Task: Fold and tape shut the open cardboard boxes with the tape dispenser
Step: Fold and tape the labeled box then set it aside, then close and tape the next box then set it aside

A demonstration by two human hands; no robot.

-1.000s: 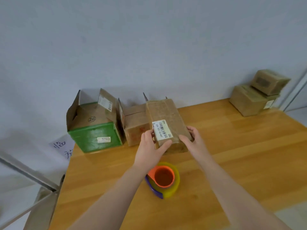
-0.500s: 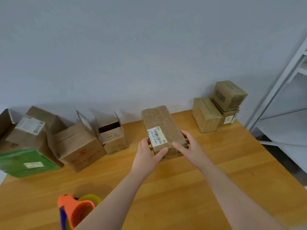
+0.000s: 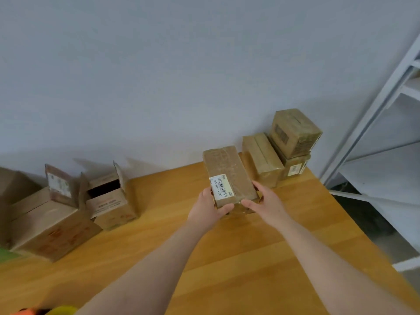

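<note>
Both hands, left hand (image 3: pixel 208 206) and right hand (image 3: pixel 266 202), clamped the taped box (image 3: pixel 229 176) at frame centre, apparently stowing it; next it needed setting beside the sealed boxes (image 3: pixel 263 160) at right.

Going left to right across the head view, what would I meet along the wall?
Large box with a raised flap → small open box → taped box with barcode label → flat taped box → stack of two boxes → white shelving.
</note>
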